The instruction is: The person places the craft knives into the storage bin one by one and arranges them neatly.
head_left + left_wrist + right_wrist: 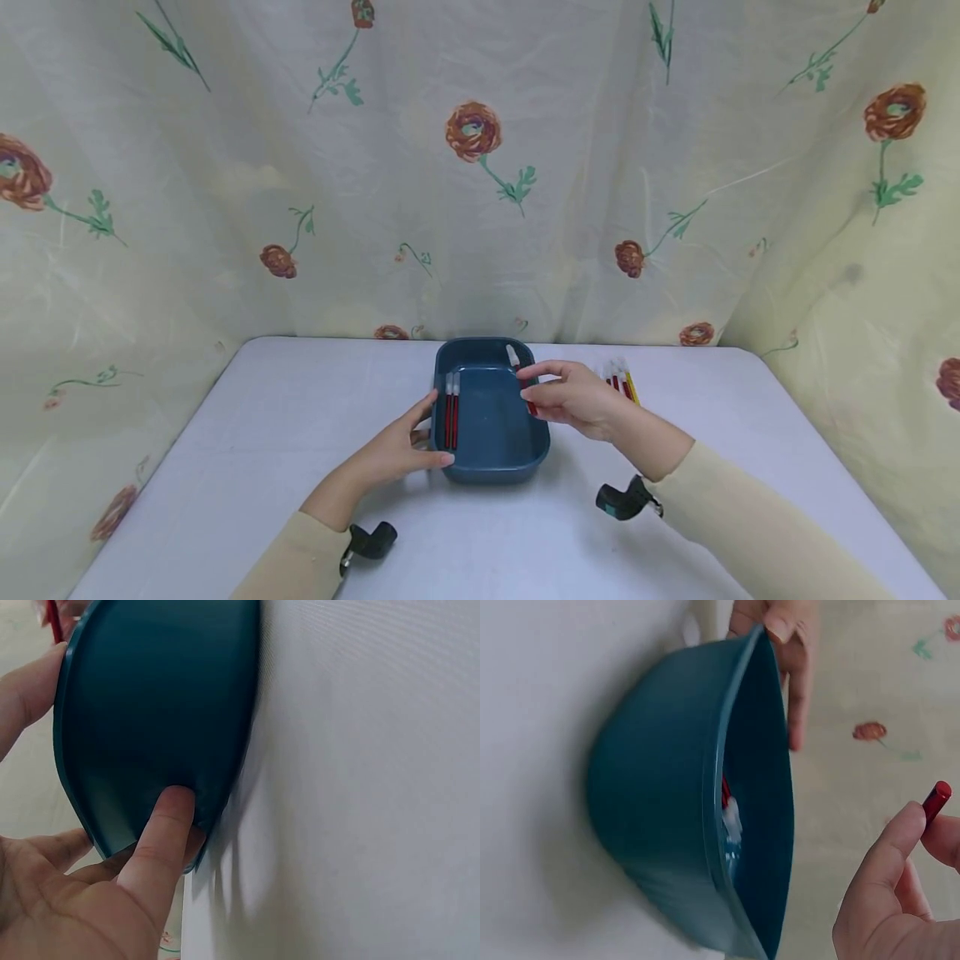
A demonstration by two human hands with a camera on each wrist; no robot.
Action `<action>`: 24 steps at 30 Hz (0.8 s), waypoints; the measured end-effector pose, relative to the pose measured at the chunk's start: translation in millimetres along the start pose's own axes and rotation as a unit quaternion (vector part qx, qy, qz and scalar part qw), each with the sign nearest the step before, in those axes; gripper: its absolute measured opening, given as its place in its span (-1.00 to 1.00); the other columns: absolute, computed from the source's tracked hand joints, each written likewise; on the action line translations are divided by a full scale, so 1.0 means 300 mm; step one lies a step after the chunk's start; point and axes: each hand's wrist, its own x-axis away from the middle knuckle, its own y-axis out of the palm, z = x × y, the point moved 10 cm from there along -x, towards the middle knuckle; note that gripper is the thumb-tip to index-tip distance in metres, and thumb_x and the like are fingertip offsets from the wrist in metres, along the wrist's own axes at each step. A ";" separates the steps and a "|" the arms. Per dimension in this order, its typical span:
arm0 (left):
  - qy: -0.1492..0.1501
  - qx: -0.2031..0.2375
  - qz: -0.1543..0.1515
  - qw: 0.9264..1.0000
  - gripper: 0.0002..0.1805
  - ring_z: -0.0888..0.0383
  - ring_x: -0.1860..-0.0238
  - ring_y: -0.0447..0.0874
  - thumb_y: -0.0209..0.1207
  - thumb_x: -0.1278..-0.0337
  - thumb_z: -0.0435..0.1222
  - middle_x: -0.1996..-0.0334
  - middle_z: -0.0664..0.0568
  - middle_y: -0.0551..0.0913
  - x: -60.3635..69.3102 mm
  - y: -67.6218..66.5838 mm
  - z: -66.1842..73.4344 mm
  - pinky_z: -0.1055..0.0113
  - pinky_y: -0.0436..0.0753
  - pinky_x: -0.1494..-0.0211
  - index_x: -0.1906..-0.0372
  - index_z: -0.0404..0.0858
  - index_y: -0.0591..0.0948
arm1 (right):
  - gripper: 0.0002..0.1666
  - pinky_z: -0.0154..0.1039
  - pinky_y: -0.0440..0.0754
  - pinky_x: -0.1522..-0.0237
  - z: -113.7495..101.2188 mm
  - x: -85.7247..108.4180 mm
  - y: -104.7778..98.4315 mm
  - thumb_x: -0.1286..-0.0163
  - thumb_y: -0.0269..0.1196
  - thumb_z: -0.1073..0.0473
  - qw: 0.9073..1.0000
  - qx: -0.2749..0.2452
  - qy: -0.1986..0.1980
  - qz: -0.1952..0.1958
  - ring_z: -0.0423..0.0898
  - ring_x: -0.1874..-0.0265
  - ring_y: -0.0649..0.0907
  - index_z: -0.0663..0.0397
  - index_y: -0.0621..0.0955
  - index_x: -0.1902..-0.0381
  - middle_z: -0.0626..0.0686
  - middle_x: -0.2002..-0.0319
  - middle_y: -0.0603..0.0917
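A dark blue plastic bin stands on the white table. My left hand grips its left side, thumb over the rim and fingertips against the outer wall. Along the left of the bin's floor lie two red pens with whitish caps, side by side. Over the bin's right edge, my right hand pinches another red pen, white cap upward and tilted. In the right wrist view the rounded red end of this pen sticks out between thumb and finger.
Several more pens, red ones and a yellow one with pale caps, lie right of the bin, partly behind my right hand. A floral curtain hangs behind the table. Small black cameras are strapped to both wrists.
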 end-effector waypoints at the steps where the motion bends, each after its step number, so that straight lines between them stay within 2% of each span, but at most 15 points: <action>1: 0.000 -0.002 0.001 1.000 0.18 -0.29 -0.43 0.28 0.51 0.01 -0.10 -0.58 -0.12 0.07 0.000 0.000 0.000 -0.24 0.38 -0.33 -0.62 0.03 0.00 | -0.57 -0.28 0.71 0.14 0.000 -0.003 0.013 -0.40 0.29 0.32 1.000 0.004 0.001 -0.001 -0.10 0.33 0.69 0.23 0.56 -0.21 0.12 0.17 0.69; 10: -0.010 -0.003 0.004 1.000 0.17 -0.29 -0.43 0.28 0.51 0.00 -0.10 -0.57 -0.14 0.09 0.000 0.001 -0.003 -0.27 0.37 -0.32 -0.62 0.04 0.01 | -0.58 -0.21 0.72 0.10 0.028 -0.057 0.099 -0.37 0.31 0.33 1.000 0.011 0.018 0.004 -0.06 0.28 0.69 0.17 0.60 -0.18 0.16 0.11 0.66; 15: -0.014 -0.003 0.003 1.000 0.16 -0.28 -0.43 0.29 0.50 0.00 -0.09 -0.56 -0.15 0.10 0.002 0.000 -0.005 -0.26 0.37 -0.32 -0.62 0.05 0.01 | -0.52 -0.19 0.71 0.06 0.049 -0.101 0.130 -0.38 0.32 0.31 0.999 0.021 0.030 0.007 0.02 0.19 0.72 0.19 0.57 -0.24 0.25 0.00 0.66; 24: -0.015 0.001 -0.001 1.000 0.17 -0.27 -0.44 0.28 0.51 0.01 -0.06 -0.57 -0.12 0.09 0.006 0.002 0.002 -0.28 0.39 -0.30 -0.62 0.08 0.01 | -0.55 -0.26 0.72 0.14 0.091 -0.169 0.169 -0.38 0.31 0.33 0.999 0.030 0.043 0.003 -0.06 0.31 0.71 0.21 0.58 -0.22 0.17 0.07 0.68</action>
